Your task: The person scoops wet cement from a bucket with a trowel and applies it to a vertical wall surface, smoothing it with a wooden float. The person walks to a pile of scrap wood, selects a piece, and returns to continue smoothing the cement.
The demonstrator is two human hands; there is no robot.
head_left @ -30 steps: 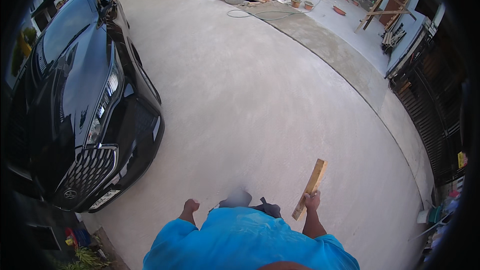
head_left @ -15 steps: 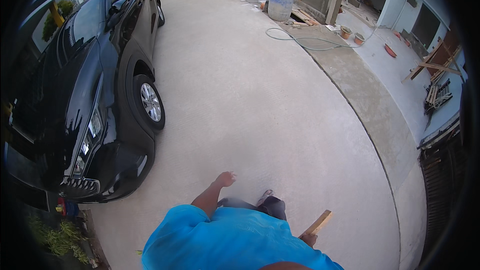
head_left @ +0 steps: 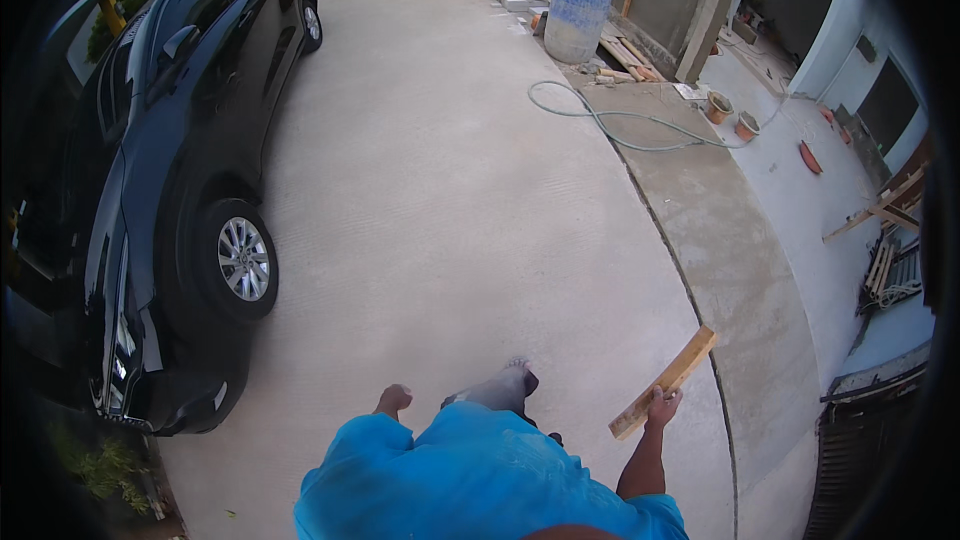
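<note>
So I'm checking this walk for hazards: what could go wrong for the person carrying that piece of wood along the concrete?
The green hose loops across the concrete ahead, a likely trip point. The wooden strip sticks out sideways from the right hand and might catch on something. The black car is parked close on the left, so a swing could scratch it.

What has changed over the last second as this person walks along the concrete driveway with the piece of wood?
The person has walked forward: the black car now lies alongside on the left, and the blue barrel looks nearer. The left hand swung forward, then back. The right hand has kept its grip on the short wooden plank throughout.
</note>
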